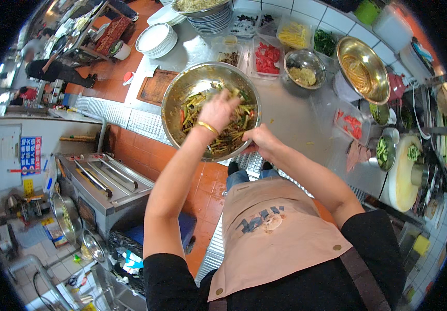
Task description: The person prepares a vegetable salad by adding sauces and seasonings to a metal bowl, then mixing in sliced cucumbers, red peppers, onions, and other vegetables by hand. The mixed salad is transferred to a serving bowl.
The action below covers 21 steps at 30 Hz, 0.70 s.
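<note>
A large stainless steel mixing bowl [170, 128] is tilted in front of me, holding a dark, dressed mix of green vegetable strips [189, 104] with some red pieces. My left hand [219, 110], with a gold bangle at the wrist, is inside the bowl over the mix. Its fingers are motion-blurred, so whether they grasp any food is unclear. At the near right side of the bowl, my right hand [260, 140] grips the rim, its thumb near the edge and its other fingers partly hidden below.
On the steel counter [285, 112] stand stacked plates [156, 41], a wooden board [157, 87], a tub of red pieces [267, 58], a small steel bowl [305, 70] and a gold-toned bowl [363, 70]. A round cutting board [402, 182] lies right. Another person [52, 70] stands far left.
</note>
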{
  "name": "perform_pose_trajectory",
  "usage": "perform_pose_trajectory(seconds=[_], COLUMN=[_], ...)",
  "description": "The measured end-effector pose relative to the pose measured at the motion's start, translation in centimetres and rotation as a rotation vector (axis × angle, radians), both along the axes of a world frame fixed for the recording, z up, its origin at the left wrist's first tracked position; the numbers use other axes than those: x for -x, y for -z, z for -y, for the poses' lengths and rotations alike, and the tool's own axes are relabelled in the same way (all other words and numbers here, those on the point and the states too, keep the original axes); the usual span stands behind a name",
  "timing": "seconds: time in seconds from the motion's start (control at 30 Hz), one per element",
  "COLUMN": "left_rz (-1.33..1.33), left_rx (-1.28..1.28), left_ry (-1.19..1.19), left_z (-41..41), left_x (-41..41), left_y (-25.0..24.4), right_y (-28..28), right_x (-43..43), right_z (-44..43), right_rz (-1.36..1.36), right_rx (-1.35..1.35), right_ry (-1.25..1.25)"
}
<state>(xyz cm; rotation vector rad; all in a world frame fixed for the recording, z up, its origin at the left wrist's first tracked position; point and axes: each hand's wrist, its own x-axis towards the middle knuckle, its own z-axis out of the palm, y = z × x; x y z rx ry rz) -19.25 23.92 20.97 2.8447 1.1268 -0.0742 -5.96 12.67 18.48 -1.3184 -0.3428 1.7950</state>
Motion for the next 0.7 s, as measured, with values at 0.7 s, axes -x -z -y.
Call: perform_pose_trajectory(seconds=[0.7], left_rz=[0.105], left_rx=[0.025], left_ry=[0.363], left_z=[-1.2], left_x=[3.0], left_y=[-6.4], right_y=[-4.7], right_x=[5.8], right_z=[2.8], right_rz=[-0.031], right_rx=[-0.158], right_ry=[0.813])
